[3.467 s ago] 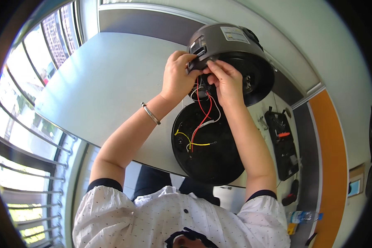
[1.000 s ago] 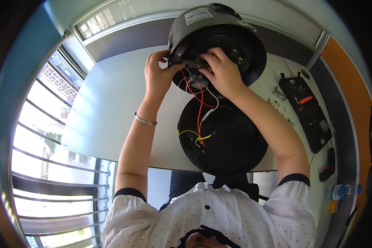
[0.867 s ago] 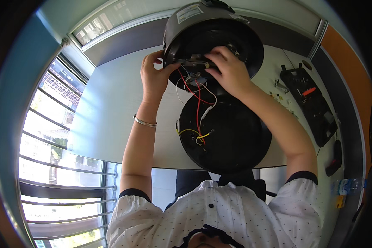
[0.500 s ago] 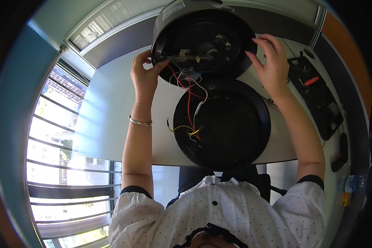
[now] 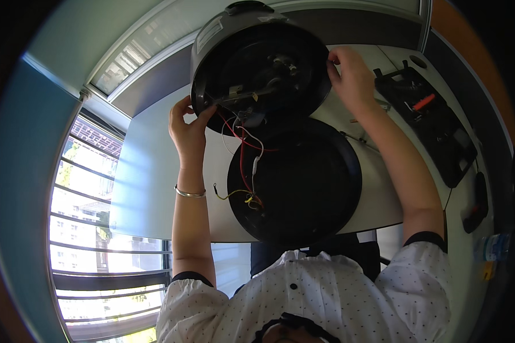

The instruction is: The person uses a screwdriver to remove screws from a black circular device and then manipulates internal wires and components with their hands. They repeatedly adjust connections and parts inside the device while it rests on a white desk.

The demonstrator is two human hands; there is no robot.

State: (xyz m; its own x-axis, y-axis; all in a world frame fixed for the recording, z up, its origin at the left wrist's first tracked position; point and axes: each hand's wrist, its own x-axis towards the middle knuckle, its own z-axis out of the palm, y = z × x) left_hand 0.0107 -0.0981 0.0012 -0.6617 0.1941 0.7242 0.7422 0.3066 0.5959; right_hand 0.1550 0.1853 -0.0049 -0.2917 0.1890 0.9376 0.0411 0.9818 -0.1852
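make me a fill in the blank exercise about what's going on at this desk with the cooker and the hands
1. The left hand and right hand grip opposite rims of the round appliance body, tipped so its ____ faces the camera.
2. Red, white and yellow wires link it to the round ____ base plate lying on the desk.
3. A thin bracelet circles the ____ wrist.

Missing words: underside; black; left

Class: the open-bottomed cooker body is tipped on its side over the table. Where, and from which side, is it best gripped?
Probably by the rim of the cooker body, from opposite sides, as the left hand and right hand do: the open face is full of loose wires.
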